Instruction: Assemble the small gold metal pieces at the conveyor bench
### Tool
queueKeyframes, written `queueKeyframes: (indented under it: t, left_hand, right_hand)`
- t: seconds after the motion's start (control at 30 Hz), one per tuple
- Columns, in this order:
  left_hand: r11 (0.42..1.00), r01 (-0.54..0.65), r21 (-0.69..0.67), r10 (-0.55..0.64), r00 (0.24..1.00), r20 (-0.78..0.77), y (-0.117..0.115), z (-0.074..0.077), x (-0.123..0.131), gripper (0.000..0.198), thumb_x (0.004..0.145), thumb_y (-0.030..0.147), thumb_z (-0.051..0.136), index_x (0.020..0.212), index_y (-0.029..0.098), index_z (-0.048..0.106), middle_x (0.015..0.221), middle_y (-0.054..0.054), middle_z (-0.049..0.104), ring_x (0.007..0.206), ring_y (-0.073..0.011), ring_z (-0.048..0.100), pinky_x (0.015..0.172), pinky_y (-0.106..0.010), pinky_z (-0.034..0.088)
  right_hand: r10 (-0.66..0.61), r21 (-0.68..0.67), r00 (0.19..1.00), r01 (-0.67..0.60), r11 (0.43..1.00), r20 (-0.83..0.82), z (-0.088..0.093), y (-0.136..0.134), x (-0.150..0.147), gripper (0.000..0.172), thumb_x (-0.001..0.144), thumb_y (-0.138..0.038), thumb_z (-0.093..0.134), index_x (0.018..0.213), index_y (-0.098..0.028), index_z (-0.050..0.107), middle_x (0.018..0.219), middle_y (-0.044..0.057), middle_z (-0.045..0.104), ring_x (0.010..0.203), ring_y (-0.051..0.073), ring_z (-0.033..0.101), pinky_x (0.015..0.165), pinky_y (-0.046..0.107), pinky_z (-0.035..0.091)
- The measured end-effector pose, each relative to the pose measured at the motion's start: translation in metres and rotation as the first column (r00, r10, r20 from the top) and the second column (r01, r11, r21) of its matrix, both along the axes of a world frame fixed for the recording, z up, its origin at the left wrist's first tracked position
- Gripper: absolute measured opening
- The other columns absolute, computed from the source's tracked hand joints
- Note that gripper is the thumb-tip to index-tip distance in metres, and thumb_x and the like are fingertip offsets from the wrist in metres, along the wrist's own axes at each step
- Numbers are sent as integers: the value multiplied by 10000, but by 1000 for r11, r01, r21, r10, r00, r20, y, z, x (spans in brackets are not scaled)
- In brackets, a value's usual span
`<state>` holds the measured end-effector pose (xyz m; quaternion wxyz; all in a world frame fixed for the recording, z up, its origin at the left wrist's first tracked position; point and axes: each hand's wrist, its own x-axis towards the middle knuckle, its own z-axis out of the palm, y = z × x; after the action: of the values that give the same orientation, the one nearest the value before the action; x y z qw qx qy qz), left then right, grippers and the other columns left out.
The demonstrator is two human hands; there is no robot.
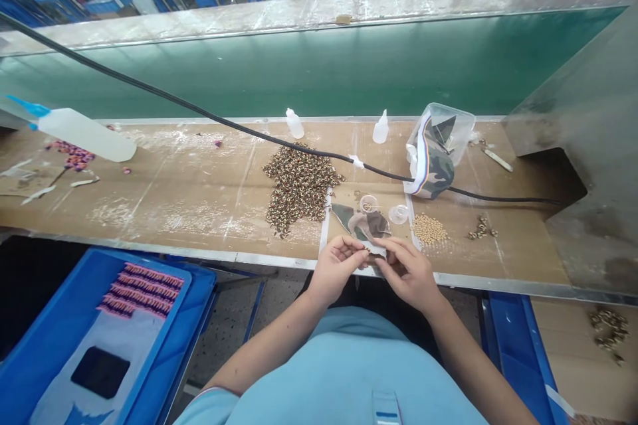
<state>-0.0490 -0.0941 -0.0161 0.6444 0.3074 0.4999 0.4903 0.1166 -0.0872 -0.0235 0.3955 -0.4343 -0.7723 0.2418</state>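
My left hand [339,267] is closed at the table's front edge, thumb and fingers pinched on a small brown piece [367,250] too small to name surely. Beside it my right hand [409,273] is closed too, its thumb and fingertips meeting near the same spot; what they grip is partly hidden. A camouflage cloth [369,222] lies flat just beyond the fingers. Two small clear round dishes [399,214] stand by the cloth. To the left spreads a large pile of small brown-and-gold pieces [299,189], and to the right a heap of tan beads [429,229].
A black cable [199,109] crosses above the table. Two small white dropper bottles [381,127] stand at the back, near a clear tub [461,119] with camouflage fabric. A large bottle [87,134] leans far left. Blue crates [187,292] flank the person; a metal panel [593,146] rises right.
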Motion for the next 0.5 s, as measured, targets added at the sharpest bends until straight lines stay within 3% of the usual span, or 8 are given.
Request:
queueKeyframes:
  t: [0.07, 0.17, 0.5]
  left_hand:
    - [989, 9, -148, 15, 987, 160, 2, 7, 1, 326, 588, 296, 809, 728, 142, 558, 601, 6, 644, 547, -75, 584, 581, -188, 478]
    - [971, 30, -235, 38, 959, 280, 6, 12, 2, 379, 515, 266, 851, 711, 133, 555, 593, 9, 643, 550, -69, 587, 574, -173, 455]
    - [967, 57, -250, 22, 953, 302, 6, 11, 2, 393, 500, 260, 862, 707, 127, 556, 613, -5, 668, 549, -80, 603, 598, -197, 463]
  right_hand:
    - [-28, -3, 997, 28, 1000, -67, 3, -2, -3, 231, 851, -189, 568, 1076, -219, 604, 968, 55, 622, 528, 62, 517, 518, 216, 501]
    - [-85, 4, 990, 86, 996, -115, 6, -3, -9, 137, 840, -196, 584, 966, -205, 638, 895, 41, 635, 479, 49, 486, 464, 202, 471]
    - [-205, -57, 972, 199, 978, -115, 6, -6, -18, 91, 835, -215, 588, 821, -189, 674, 801, 32, 678, 478, 61, 512, 478, 203, 469]
